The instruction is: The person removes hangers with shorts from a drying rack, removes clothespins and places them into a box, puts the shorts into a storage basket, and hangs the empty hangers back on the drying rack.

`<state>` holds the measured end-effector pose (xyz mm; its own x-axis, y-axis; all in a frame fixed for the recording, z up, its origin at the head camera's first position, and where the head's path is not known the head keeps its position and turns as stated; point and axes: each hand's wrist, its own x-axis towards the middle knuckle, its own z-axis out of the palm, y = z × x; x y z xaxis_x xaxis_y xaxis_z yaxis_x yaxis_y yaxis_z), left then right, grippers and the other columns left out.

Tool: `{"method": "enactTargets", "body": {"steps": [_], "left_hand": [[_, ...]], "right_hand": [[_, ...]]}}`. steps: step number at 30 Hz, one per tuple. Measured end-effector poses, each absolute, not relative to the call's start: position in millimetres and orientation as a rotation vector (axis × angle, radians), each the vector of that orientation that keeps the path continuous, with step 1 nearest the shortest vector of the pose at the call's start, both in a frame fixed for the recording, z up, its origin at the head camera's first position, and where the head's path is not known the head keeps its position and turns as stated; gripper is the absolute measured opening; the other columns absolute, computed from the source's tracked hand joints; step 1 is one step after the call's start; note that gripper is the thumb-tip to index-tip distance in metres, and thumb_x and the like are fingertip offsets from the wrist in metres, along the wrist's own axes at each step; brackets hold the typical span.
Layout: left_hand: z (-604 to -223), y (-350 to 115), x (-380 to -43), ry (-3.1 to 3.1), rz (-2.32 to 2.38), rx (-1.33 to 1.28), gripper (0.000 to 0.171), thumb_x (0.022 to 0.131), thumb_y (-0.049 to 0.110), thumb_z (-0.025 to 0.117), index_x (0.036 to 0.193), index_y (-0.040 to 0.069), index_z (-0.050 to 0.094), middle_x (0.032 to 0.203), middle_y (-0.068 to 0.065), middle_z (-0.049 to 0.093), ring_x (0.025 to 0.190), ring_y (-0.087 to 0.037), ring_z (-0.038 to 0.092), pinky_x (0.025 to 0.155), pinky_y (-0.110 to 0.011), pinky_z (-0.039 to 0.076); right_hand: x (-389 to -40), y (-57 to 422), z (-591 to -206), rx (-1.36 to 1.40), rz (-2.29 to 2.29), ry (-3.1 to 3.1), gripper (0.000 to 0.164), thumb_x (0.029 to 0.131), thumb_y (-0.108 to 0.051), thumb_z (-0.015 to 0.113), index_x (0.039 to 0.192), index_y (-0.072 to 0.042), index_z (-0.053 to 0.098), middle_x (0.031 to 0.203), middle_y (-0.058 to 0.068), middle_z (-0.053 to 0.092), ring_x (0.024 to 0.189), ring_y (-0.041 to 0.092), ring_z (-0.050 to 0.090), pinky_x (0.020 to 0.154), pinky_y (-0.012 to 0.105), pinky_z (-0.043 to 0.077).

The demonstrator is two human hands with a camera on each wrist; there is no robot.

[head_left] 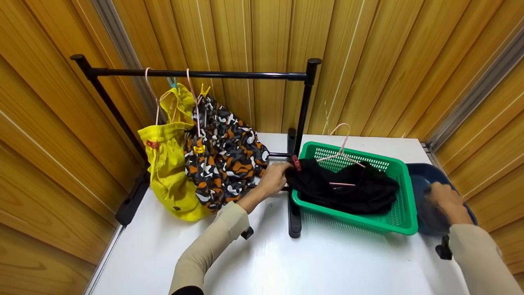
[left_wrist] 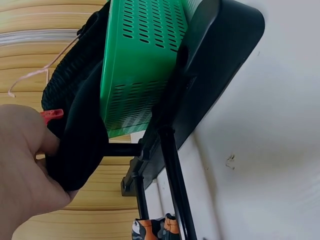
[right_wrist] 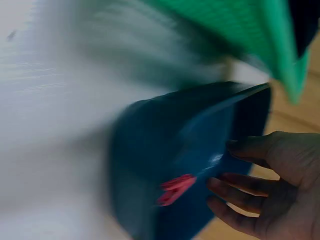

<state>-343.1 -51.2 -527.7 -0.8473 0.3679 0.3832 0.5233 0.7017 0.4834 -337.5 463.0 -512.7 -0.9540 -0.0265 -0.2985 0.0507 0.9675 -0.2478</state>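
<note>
My left hand (head_left: 273, 179) grips the left end of a black garment (head_left: 348, 200), next to a red clothespin (head_left: 296, 162) clipped on it. That garment hangs on a pink hanger (head_left: 341, 152) and lies across a green basket (head_left: 409, 221). Over on the right, my right hand (head_left: 447, 200) is blurred above a dark blue basin (head_left: 425, 170). In the right wrist view its fingers (right_wrist: 240, 192) reach into the basin, spread apart and holding nothing. A pinkish-red clothespin (right_wrist: 176, 190) lies inside, just past the fingertips.
A black rack (head_left: 196, 74) stands at the left. From its bar hang yellow pants (head_left: 170, 164) and a camouflage-patterned garment (head_left: 229, 155), both on pink hangers with clothespins. The rack's foot (head_left: 294, 221) stands beside the basket on a white surface (head_left: 327, 262). Wooden panels (head_left: 270, 37) enclose the back and sides.
</note>
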Motion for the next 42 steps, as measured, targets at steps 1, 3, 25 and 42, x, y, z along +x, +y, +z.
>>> {"method": "enactTargets", "body": {"steps": [1, 3, 25, 42], "left_hand": [[-527.1, -50.7, -342.2, -2.664, -0.857, -0.726, 0.035, 0.092, -0.007, 0.05, 0.114, 0.006, 0.073, 0.11, -0.012, 0.076, 0.105, -0.03, 0.07, 0.096, -0.042, 0.053], [-526.0, -49.9, -339.8, -2.679, -0.847, -0.75, 0.038, 0.091, -0.007, 0.049, 0.116, 0.008, 0.074, 0.112, -0.012, 0.076, 0.106, -0.03, 0.07, 0.097, -0.043, 0.053], [-519.2, -68.5, -326.1, -2.57, -0.732, -0.757, 0.024, 0.097, 0.003, 0.06, 0.113, 0.006, 0.077, 0.103, -0.012, 0.077, 0.097, -0.03, 0.069, 0.087, -0.041, 0.055], [-519.1, -62.1, -325.8, -2.569, -0.644, -0.743, 0.024, 0.095, 0.003, 0.062, 0.112, 0.009, 0.078, 0.096, -0.009, 0.078, 0.09, -0.029, 0.071, 0.083, -0.04, 0.056]], "right_hand": [[-335.6, 457.9, -505.6, -0.024, -0.365, 2.836, 0.045, 0.094, -0.012, 0.061, 0.126, 0.019, 0.053, 0.117, 0.045, 0.059, 0.093, 0.054, 0.064, 0.078, 0.069, 0.05], [-331.3, 443.0, -490.6, -0.106, -0.363, 2.859, 0.042, 0.095, -0.013, 0.063, 0.125, 0.016, 0.057, 0.118, 0.042, 0.061, 0.095, 0.055, 0.064, 0.078, 0.069, 0.05], [-303.7, 221.2, -435.1, -0.895, -0.402, 3.049, 0.013, 0.095, -0.015, 0.069, 0.097, -0.006, 0.078, 0.092, 0.011, 0.078, 0.088, 0.031, 0.073, 0.074, 0.05, 0.059], [-335.9, 158.0, -470.1, -1.294, -0.67, 3.043, 0.037, 0.092, -0.018, 0.077, 0.122, 0.001, 0.068, 0.108, 0.017, 0.064, 0.102, 0.032, 0.06, 0.092, 0.049, 0.052]]}}
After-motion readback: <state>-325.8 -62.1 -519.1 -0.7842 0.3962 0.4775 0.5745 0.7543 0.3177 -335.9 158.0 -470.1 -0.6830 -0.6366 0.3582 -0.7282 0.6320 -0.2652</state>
